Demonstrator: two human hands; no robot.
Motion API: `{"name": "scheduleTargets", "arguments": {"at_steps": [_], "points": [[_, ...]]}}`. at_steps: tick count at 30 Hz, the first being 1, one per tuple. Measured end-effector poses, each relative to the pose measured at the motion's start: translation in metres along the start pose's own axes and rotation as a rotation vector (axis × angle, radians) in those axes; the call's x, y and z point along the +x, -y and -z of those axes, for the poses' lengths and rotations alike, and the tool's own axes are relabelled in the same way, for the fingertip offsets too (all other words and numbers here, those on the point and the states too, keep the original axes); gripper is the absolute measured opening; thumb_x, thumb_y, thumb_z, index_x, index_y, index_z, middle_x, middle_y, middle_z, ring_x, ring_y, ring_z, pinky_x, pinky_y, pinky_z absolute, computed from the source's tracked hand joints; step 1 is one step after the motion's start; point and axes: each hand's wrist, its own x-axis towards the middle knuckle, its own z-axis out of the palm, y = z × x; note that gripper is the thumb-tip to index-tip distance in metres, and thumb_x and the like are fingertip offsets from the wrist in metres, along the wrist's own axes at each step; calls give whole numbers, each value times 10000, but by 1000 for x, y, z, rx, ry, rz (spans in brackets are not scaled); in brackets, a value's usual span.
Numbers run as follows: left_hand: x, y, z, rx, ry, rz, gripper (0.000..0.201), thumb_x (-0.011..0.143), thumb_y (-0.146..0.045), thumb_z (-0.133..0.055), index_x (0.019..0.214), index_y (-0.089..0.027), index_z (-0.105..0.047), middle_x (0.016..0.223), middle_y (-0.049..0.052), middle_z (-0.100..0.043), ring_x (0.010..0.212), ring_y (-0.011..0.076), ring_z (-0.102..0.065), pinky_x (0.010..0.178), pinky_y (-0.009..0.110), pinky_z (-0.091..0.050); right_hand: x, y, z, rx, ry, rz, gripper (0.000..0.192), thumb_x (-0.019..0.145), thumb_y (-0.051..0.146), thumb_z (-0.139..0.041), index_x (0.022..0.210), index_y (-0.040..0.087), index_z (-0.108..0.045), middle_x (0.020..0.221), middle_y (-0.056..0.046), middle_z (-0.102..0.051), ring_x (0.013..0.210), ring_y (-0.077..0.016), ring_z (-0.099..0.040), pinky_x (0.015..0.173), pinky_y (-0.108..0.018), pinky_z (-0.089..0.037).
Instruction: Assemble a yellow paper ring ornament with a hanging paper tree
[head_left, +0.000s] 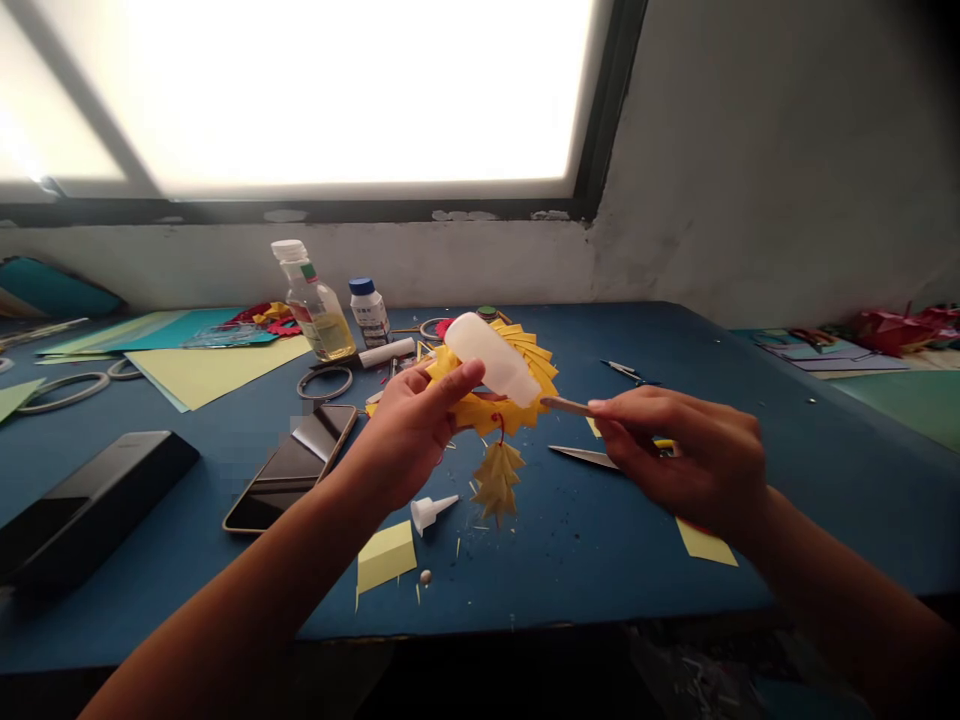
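Note:
My left hand [420,425] is closed on a white plastic squeeze bottle [487,355], tilted with its uncapped neck down to the right. Behind the bottle is a ring of folded yellow paper [541,350]; whether my left fingers also grip it is hidden. A yellow paper leaf [498,478] is joined to the ring by a red loop. My right hand [682,450] pinches a thin stick [568,405], its tip at the bottle's mouth. Under that hand lie scissors [581,456]. A white nozzle cap [433,512] rests on the table below the bottle.
On the blue table [570,580] are a phone [292,470], a black box [97,500] and yellow paper pieces [386,558]. Behind stand an oil-coloured bottle [319,310] and a blue-capped bottle [369,315]. Tape rings [324,383] and coloured sheets [217,365] lie left.

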Motion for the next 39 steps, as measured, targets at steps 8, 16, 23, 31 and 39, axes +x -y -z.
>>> {"name": "scheduleTargets", "arguments": {"at_steps": [8,16,23,31,39], "points": [[-1,0,-2,19,-53,-47,350,728,-375,-734,990,-151,-673,933,89,-715,881,216,-690,812,301,-572,2,9,2,-52,61,-104,226,802,112,-591,967,253,-650,695,17,-669,452,-83,-483,439,-228,-428],[-3,-1,-6,58,-94,-67,405,705,-406,-746,996,-135,-668,955,103,-711,890,232,-687,788,311,-575,2,17,7,-96,70,-125,239,804,124,-596,975,282,-649,713,23,-675,464,-94,-509,461,-244,-435],[-4,0,-7,76,-102,-120,363,725,-393,-731,972,-133,-671,960,103,-709,889,234,-685,757,299,-575,6,25,11,-79,89,-214,213,806,133,-604,975,251,-657,687,25,-662,471,-89,-529,465,-241,-439],[-4,0,-8,102,-125,-132,365,705,-415,-742,957,-156,-687,965,97,-707,869,241,-690,739,313,-568,7,25,9,-38,97,-278,182,815,154,-605,969,233,-660,668,24,-664,453,-86,-517,457,-246,-441],[-5,0,-10,99,-130,-159,361,709,-405,-743,963,-155,-683,956,94,-712,874,226,-686,755,298,-563,8,29,10,-44,111,-289,164,824,156,-597,966,203,-665,612,29,-610,423,-66,-440,433,-230,-388]]}}
